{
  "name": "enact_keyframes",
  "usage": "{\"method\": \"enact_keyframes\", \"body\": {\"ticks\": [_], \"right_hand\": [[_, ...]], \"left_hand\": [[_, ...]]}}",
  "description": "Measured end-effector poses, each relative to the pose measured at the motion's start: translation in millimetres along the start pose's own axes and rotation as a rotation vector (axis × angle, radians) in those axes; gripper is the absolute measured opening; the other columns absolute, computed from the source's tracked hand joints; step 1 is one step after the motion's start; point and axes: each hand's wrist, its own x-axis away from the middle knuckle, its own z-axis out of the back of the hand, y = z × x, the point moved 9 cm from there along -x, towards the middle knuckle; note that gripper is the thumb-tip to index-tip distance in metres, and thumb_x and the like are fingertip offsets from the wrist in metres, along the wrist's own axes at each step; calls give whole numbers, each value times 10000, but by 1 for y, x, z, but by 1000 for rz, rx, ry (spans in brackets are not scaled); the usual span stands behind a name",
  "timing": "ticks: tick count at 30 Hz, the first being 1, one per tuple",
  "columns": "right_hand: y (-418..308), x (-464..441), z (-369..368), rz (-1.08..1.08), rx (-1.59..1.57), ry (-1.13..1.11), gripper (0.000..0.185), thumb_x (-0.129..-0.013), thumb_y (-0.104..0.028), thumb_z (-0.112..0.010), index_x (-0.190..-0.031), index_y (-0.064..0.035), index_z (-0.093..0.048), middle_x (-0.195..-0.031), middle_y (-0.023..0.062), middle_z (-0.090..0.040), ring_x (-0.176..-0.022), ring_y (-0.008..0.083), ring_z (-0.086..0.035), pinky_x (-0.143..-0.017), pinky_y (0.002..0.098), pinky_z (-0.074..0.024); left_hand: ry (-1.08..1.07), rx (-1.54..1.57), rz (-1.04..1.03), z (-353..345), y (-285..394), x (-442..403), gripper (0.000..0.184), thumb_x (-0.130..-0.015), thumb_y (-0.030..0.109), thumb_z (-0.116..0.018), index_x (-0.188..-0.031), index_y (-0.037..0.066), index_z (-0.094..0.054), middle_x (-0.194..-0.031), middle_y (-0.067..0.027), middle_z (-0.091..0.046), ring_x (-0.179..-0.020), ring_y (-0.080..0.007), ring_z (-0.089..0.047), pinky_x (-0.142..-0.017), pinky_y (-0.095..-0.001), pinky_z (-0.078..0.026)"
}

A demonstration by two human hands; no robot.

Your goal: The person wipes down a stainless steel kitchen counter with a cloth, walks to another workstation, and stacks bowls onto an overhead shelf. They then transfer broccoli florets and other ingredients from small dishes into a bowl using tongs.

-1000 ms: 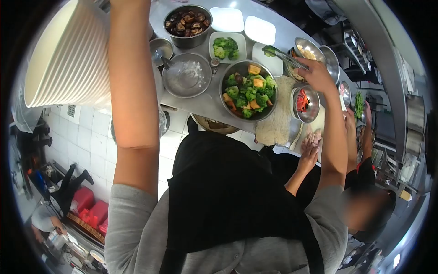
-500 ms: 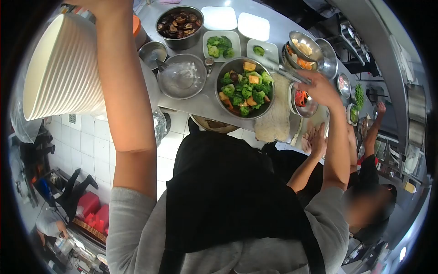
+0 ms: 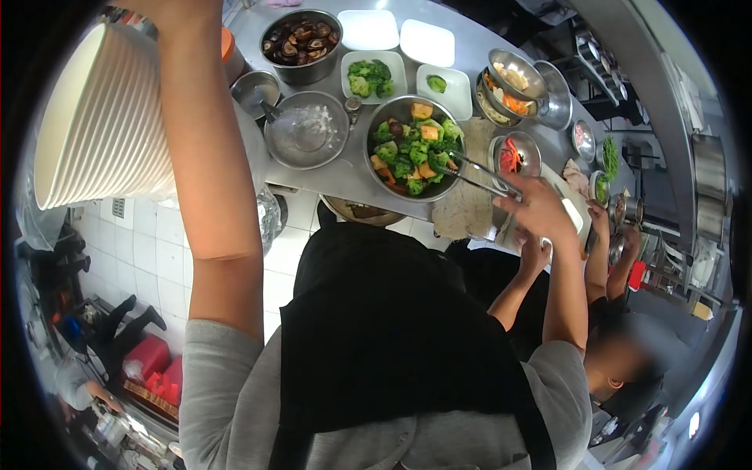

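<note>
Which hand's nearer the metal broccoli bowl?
Right. The right hand is to the right of the bowl, holding tongs whose tips reach past its rim. The left hand is far to its left, at the picture's top edge, partly cut off.

By the steel counter (image 3: 354, 171) a vegetable bowl (image 3: 448, 184) is borne — broccoli dish (image 3: 396, 64) at its eleven o'clock, cloth (image 3: 458, 215) at four.

Near the table's (image 3: 345, 170) front edge stands a mixing bowl (image 3: 395, 104), with broccoli (image 3: 403, 167) in it and tongs (image 3: 486, 172) across its right side. Left of it sits a pan (image 3: 294, 149), with a mushroom pot (image 3: 313, 76) behind. A broccoli dish (image 3: 348, 59) and a second dish (image 3: 458, 98) lie behind the mixing bowl; right are a cloth (image 3: 462, 211), then a pepper bowl (image 3: 534, 160). A container stack (image 3: 110, 133) stands far left.
</note>
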Motion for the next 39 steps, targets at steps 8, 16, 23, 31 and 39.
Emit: {"method": "enact_keyframes", "body": {"ticks": [8,16,23,31,39], "right_hand": [[0,8,0,78,-29,271,331,-807,-170,-625,-1104,-25,-613,-968,226,-632,-848,372,-617,-773,413,-475],[45,-78,28,-56,108,373,326,-821,-225,-614,-1094,-47,-626,-899,217,-640,-826,380,-614,-759,423,-479],[57,-154,-34,58,122,349,382,-819,-273,-608,-1130,-50,-606,-883,242,-634,-871,364,-613,-792,442,-467],[47,-56,27,-74,-96,251,466,-788,-312,-645,-1146,-18,-593,-911,230,-641,-853,354,-627,-780,384,-480],[49,-21,-34,-46,-31,126,423,-789,-265,-647,-1138,-30,-601,-1002,221,-632,-951,361,-587,-873,413,-426]], "left_hand": [[27,32,132,0,17,0,265,-905,189,-475,-817,-4,-635,-791,-109,-627,-754,-220,-566,-710,-336,-424],[-5,33,118,1,27,-3,255,-914,185,-473,-834,1,-631,-829,-108,-622,-781,-225,-563,-726,-328,-421],[-29,23,-17,-2,26,-2,265,-917,190,-462,-838,5,-634,-827,-109,-619,-767,-221,-567,-713,-328,-424],[47,138,63,-6,3,7,276,-917,186,-456,-817,2,-634,-775,-99,-624,-740,-225,-568,-703,-330,-425],[-17,84,119,-6,13,5,282,-924,202,-470,-821,-9,-626,-784,-101,-624,-743,-219,-565,-702,-328,-425]]}}
